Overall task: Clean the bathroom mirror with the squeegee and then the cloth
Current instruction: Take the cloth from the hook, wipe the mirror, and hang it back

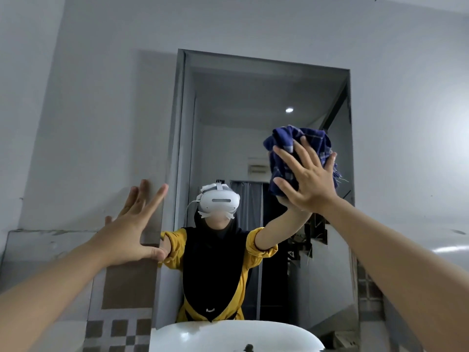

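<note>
The tall bathroom mirror point(253, 102) hangs on the grey wall in front of me. My right hand point(308, 180) presses a bunched dark blue checked cloth point(299, 146) flat against the glass at the mirror's right side, fingers spread over it. My left hand point(132, 229) rests spread against the wall just left of the mirror's lower left edge, holding nothing. No squeegee is in view. The mirror reflects a person in a yellow and black top wearing a white headset.
A white washbasin point(236, 336) sits directly below the mirror at the bottom edge. Checked tiles point(114, 334) cover the lower wall at left, and more tiles run down the right side point(370, 290).
</note>
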Available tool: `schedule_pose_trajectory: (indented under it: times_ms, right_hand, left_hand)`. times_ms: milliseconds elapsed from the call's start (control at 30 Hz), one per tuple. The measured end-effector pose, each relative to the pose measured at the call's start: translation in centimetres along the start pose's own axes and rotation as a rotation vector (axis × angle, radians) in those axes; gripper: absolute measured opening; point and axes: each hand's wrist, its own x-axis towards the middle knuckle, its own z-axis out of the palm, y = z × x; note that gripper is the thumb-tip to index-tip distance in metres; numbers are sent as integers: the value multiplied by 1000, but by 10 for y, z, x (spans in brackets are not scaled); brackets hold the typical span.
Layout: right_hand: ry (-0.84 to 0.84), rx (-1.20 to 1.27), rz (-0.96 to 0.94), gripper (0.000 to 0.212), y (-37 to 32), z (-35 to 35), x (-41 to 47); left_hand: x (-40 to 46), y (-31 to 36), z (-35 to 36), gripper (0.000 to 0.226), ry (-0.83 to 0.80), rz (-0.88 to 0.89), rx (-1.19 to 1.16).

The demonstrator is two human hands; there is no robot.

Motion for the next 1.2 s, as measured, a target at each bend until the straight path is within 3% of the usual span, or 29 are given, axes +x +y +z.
schedule_pose_trajectory:
  times_ms: [233, 433, 567, 733, 1200]
  right_hand:
    - [59, 46, 263, 65, 41, -1, -32]
    - [93, 151, 556, 61, -4, 8, -40]
    - [86, 197, 626, 63, -44, 17, -37]
    - [77, 230, 556, 65, -107, 26, -25]
    - [-26, 211, 163, 66, -225, 38, 38]
  left_hand:
    - [0, 4, 2, 133, 16, -45, 68]
    - [-6, 13, 1, 130, 26, -76, 95]
    - [-16, 12, 10, 119, 69, -72, 149]
    - [-29, 2, 23, 105, 66, -35, 205]
    - [-39, -10, 47, 123, -76, -40, 274]
